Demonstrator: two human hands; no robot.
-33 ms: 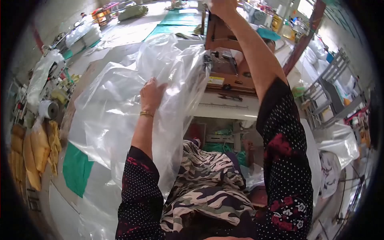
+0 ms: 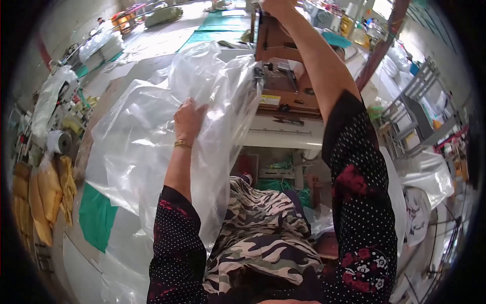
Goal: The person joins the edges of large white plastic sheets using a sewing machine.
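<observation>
A large clear plastic sheet (image 2: 126,147) lies bunched and wrinkled over the work table on the left, and it reaches the needle side of a brown sewing machine (image 2: 288,109). My left hand (image 2: 188,120) rests on top of the sheet, its thumb apart from the fingers. Stretched far forward, my right hand (image 2: 278,6) is at the top of the machine's upright part. The picture's upper edge cuts it off, so its fingers are hidden. The sheet's right edge hangs down beside my lap.
A green cloth piece (image 2: 97,215) shows under the sheet's left side. Yellow bundles (image 2: 43,202) and a roll (image 2: 59,142) stand at the far left. On the right are a grey metal frame (image 2: 420,114) and a bundle of clear plastic (image 2: 428,175). A reddish post (image 2: 382,48) rises behind the machine.
</observation>
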